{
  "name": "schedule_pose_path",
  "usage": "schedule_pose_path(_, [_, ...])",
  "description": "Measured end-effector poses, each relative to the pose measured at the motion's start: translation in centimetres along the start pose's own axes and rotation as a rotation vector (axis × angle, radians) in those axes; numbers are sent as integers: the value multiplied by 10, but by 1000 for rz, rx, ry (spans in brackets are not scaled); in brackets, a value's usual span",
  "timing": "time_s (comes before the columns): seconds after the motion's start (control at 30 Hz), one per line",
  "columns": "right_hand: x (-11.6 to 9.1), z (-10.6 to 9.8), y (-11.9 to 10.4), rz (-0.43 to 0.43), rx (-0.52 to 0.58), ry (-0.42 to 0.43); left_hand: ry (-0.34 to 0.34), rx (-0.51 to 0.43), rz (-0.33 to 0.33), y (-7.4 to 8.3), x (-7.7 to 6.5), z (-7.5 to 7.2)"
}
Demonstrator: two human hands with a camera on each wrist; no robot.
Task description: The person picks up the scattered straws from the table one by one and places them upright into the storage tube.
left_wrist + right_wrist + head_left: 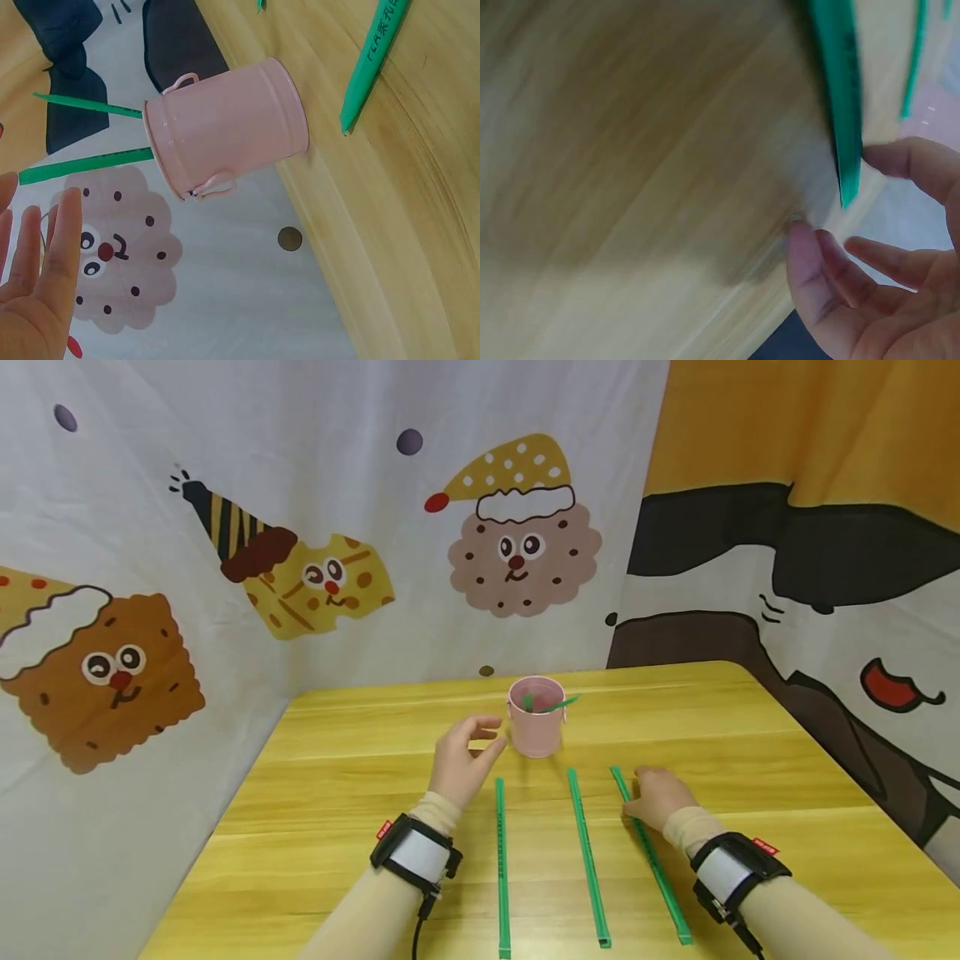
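Observation:
A small pink pail (536, 735) with side handle loops stands upright toward the back of the table, and green strips (88, 165) stick out of its mouth. My left hand (467, 760) hovers just left of the pail, fingers apart and holding nothing. Three long, flat green strips with black print lie on the table: a left strip (502, 868), a middle strip (588, 860) and a right strip (663, 885). Over the right strip's far end is my right hand (660, 797). In the right wrist view its thumb is at the strip's edge, the other fingers spread on the opposite side.
The yellow wood-grain table (360, 743) ends at a white curtain (337, 443) printed with cartoon biscuits. Each wrist wears a black strap, like the left strap (417, 853), with a cable trailing from it.

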State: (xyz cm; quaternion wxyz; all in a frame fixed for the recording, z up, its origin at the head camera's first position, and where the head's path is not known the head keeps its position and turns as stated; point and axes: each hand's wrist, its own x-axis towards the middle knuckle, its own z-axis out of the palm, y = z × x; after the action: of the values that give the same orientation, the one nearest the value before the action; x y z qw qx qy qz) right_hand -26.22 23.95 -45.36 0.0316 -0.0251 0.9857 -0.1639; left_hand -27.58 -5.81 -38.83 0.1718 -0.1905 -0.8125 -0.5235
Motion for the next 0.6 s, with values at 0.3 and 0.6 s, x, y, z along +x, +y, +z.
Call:
schedule_pose_path(0.3, [8,6,4,20,-21,2,16,4,2,-1,-1,0])
schedule_pose_path(0.6, [4,-19,6,134,251,-95,15,1,-27,-3,-3,-2])
